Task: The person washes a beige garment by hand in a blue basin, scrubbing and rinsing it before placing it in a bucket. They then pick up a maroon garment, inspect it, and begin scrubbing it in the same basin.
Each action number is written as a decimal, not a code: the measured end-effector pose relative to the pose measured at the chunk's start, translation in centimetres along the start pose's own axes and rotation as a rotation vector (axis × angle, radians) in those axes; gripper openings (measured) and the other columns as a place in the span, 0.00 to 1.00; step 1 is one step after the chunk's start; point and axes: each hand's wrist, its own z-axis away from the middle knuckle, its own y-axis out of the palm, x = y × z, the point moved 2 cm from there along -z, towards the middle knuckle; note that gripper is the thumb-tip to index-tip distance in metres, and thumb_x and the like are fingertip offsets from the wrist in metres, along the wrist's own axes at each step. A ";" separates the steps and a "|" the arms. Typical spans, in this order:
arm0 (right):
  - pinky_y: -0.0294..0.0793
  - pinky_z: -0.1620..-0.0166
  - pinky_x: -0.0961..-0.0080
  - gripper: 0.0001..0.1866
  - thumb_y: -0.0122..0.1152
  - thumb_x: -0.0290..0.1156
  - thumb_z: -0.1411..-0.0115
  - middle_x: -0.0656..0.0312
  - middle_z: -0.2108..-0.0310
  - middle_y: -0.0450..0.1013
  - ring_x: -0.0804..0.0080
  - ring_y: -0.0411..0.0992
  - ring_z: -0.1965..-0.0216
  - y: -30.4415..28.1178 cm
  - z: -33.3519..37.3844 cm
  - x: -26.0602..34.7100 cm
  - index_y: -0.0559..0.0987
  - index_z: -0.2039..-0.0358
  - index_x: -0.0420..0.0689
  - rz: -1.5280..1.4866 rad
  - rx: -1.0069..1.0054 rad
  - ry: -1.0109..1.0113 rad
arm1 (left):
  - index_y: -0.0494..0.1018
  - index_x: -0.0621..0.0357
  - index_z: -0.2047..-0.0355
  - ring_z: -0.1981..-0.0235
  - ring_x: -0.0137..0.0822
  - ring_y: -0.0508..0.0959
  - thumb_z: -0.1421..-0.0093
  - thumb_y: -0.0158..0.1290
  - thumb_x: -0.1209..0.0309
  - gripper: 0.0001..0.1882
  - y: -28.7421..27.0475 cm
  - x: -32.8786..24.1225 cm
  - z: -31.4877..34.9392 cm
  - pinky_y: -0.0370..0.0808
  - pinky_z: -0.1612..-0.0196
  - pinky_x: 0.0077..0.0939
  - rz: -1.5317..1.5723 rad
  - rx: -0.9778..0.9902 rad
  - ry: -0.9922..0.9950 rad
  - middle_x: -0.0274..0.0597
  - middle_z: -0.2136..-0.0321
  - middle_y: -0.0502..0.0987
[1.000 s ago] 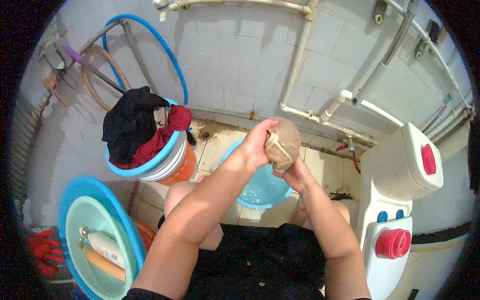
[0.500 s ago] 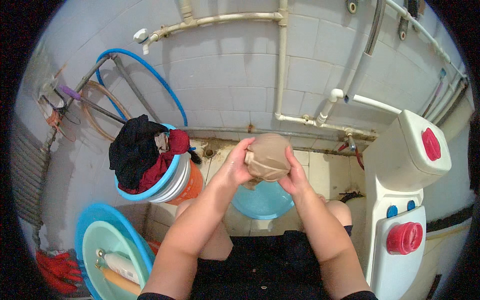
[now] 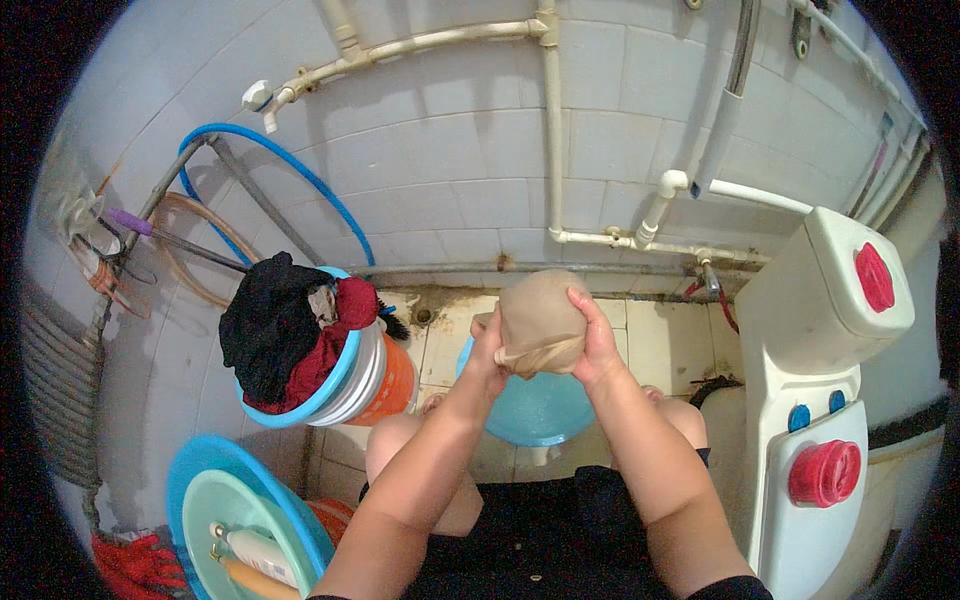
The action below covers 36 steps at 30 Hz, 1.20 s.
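Note:
A beige cloth garment point(image 3: 543, 312), rounded and smooth like a bra cup, is held up between both hands. Folds and a seam run along its lower edge. My left hand point(image 3: 488, 352) grips its left side, and most of the fingers are hidden behind the cloth. On the other side my right hand point(image 3: 597, 345) is closed on it, thumb at the upper edge. Below the hands stands a light blue basin point(image 3: 540, 418) with water in it, partly covered by the garment and my forearms.
At left, a bucket point(image 3: 385, 378) carries a blue basin heaped with black and dark red clothes point(image 3: 270, 325). Nearer are nested blue and green basins point(image 3: 200, 500) holding bottles, and red gloves point(image 3: 135, 565). A white toilet point(image 3: 810, 300) stands at right; pipes point(image 3: 555, 140) line the wall.
The garment has turned in my hands, its folded edge now toward the lower left. My left hand has shifted lower and further behind it. The whole view has shifted slightly.

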 end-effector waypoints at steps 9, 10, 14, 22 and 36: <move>0.66 0.48 0.64 0.27 0.54 0.44 0.44 0.54 0.52 0.67 0.60 0.66 0.52 -0.5 -1.0 0.3 0.65 0.49 0.41 0.000 -0.002 -0.040 | 0.62 0.49 0.48 0.52 0.36 0.70 0.39 0.40 0.53 0.23 4.4 -2.5 3.8 0.71 0.53 0.34 0.391 0.430 -0.015 0.36 0.52 0.68; 0.66 0.48 0.65 0.27 0.54 0.45 0.44 0.55 0.53 0.67 0.61 0.66 0.52 -0.3 -1.0 0.5 0.65 0.49 0.41 0.045 -0.010 -0.055 | 0.61 0.50 0.47 0.52 0.36 0.70 0.39 0.39 0.53 0.23 4.3 -2.4 3.7 0.70 0.52 0.34 0.405 0.420 0.017 0.36 0.51 0.68; 0.64 0.48 0.67 0.30 0.55 0.48 0.45 0.56 0.52 0.67 0.64 0.65 0.50 -0.5 -1.1 1.2 0.64 0.49 0.40 0.514 -0.162 -0.169 | 0.61 0.51 0.47 0.50 0.37 0.69 0.39 0.39 0.53 0.24 3.4 -3.1 2.7 0.68 0.49 0.35 0.415 0.381 0.098 0.37 0.51 0.68; 0.60 0.44 0.65 0.35 0.51 0.56 0.45 0.58 0.46 0.61 0.63 0.60 0.45 0.0 0.1 -0.4 0.61 0.45 0.43 -0.075 0.033 0.172 | 0.62 0.51 0.48 0.51 0.37 0.70 0.38 0.39 0.56 0.21 5.0 -3.7 4.8 0.69 0.50 0.35 0.247 0.404 0.345 0.38 0.52 0.69; 0.68 0.54 0.72 0.19 0.63 0.34 0.49 0.56 0.61 0.72 0.67 0.70 0.58 -0.6 0.0 -0.3 0.73 0.58 0.38 0.950 -0.173 -0.628 | 0.62 0.52 0.48 0.55 0.41 0.73 0.42 0.37 0.41 0.32 4.6 -6.8 5.0 0.72 0.56 0.41 0.148 0.362 -0.155 0.42 0.52 0.69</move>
